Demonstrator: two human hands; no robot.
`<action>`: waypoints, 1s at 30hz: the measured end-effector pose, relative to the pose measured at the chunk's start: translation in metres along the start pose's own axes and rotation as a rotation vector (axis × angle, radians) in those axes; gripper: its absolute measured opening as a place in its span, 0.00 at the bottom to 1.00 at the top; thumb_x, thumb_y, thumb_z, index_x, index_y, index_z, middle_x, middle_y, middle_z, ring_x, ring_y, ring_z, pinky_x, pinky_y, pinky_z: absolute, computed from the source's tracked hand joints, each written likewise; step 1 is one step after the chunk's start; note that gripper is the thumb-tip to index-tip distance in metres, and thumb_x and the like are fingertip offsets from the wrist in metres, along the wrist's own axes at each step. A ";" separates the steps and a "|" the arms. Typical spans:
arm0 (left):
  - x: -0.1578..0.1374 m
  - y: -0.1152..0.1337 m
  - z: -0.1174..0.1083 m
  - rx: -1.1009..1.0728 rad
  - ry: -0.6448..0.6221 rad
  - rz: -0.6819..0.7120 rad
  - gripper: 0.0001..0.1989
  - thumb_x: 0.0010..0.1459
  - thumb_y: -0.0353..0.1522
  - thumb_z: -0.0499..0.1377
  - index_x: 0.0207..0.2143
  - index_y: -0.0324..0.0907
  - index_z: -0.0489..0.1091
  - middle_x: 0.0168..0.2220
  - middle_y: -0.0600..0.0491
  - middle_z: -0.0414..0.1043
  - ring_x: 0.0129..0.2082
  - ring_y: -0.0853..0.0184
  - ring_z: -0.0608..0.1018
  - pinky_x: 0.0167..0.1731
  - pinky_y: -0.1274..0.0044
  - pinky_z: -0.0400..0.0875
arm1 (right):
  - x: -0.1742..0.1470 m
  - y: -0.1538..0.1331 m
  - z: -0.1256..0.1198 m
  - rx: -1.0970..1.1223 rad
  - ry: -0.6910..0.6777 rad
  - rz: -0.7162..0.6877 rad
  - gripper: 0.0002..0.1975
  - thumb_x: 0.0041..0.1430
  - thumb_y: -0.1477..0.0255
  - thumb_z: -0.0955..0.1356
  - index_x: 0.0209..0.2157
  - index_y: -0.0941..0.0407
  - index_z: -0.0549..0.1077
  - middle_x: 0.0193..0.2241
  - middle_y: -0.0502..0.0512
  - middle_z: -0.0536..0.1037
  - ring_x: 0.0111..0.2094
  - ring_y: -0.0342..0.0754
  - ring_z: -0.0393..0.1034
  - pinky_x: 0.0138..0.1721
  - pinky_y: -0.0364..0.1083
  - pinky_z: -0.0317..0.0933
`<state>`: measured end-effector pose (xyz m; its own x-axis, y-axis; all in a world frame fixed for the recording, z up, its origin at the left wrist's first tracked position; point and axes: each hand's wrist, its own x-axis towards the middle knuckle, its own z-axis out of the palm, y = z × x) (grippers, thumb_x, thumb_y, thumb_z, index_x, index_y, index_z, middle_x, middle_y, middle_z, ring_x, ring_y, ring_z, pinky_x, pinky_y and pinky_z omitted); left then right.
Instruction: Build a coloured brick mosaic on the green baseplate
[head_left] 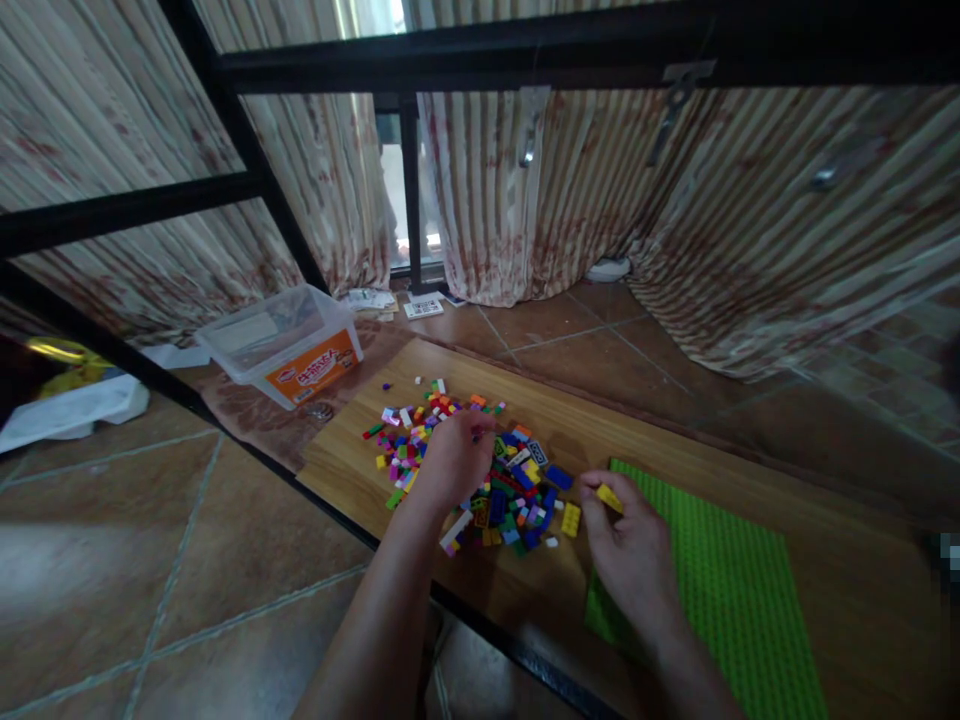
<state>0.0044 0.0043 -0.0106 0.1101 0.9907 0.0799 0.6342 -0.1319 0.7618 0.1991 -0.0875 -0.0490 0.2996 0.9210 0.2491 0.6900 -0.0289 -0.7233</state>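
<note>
My right hand is closed with a yellow building brick held between its fingers, over the left edge of a green baseplate. Over the heap of mixed toy bricks hangs my left hand, its fingers curled down. Its fingertips are partly hidden, so I cannot make out whether a brick is in them. Another yellow brick lies on the wood between the heap and my right hand. A blue brick rests just above it.
The bricks and baseplate lie on a wooden board. A clear plastic tub with an orange label stands at the board's far left. Black metal bars cross the view ahead and to the left. Striped curtains hang behind them.
</note>
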 end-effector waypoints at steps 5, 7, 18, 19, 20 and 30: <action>0.001 0.001 -0.003 -0.069 0.052 -0.024 0.12 0.56 0.28 0.56 0.40 0.40 0.78 0.39 0.50 0.81 0.39 0.63 0.81 0.43 0.74 0.73 | -0.009 -0.013 -0.004 0.057 -0.109 -0.046 0.10 0.58 0.68 0.61 0.30 0.54 0.72 0.26 0.48 0.74 0.21 0.42 0.65 0.23 0.42 0.56; 0.001 0.001 -0.003 -0.086 0.062 -0.015 0.12 0.57 0.28 0.56 0.40 0.40 0.78 0.40 0.49 0.80 0.40 0.63 0.80 0.44 0.73 0.73 | -0.012 -0.016 -0.004 0.052 -0.152 -0.088 0.09 0.58 0.69 0.61 0.29 0.54 0.72 0.26 0.48 0.74 0.23 0.42 0.67 0.25 0.42 0.57; 0.002 -0.004 -0.002 -0.138 0.060 0.000 0.12 0.57 0.30 0.57 0.41 0.39 0.78 0.40 0.48 0.80 0.38 0.63 0.79 0.39 0.74 0.73 | -0.018 -0.015 0.011 -0.180 -0.220 -0.056 0.10 0.54 0.60 0.69 0.35 0.49 0.79 0.30 0.51 0.81 0.29 0.50 0.76 0.30 0.46 0.63; 0.002 -0.004 -0.002 -0.158 0.049 0.003 0.12 0.57 0.30 0.57 0.41 0.39 0.78 0.38 0.48 0.80 0.36 0.64 0.79 0.38 0.75 0.72 | -0.018 -0.015 0.011 -0.121 -0.228 -0.033 0.10 0.55 0.60 0.69 0.35 0.49 0.79 0.31 0.51 0.82 0.30 0.50 0.76 0.31 0.47 0.64; 0.001 -0.002 -0.002 -0.194 0.022 0.010 0.12 0.57 0.30 0.57 0.40 0.39 0.77 0.37 0.49 0.80 0.35 0.65 0.78 0.36 0.76 0.72 | -0.018 -0.015 0.010 -0.032 -0.237 -0.005 0.11 0.55 0.60 0.69 0.36 0.49 0.79 0.32 0.51 0.82 0.31 0.50 0.76 0.33 0.47 0.65; -0.023 0.036 0.001 -0.806 -0.709 -0.142 0.20 0.54 0.46 0.62 0.36 0.36 0.74 0.29 0.52 0.74 0.26 0.72 0.74 0.25 0.82 0.69 | -0.012 -0.027 -0.003 0.621 -0.006 0.150 0.12 0.50 0.64 0.74 0.38 0.51 0.81 0.30 0.50 0.83 0.31 0.47 0.76 0.34 0.46 0.70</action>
<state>0.0252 -0.0232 0.0140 0.6569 0.7163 -0.2353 0.0149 0.2997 0.9539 0.1789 -0.0990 -0.0306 0.3580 0.9268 0.1136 0.1294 0.0713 -0.9890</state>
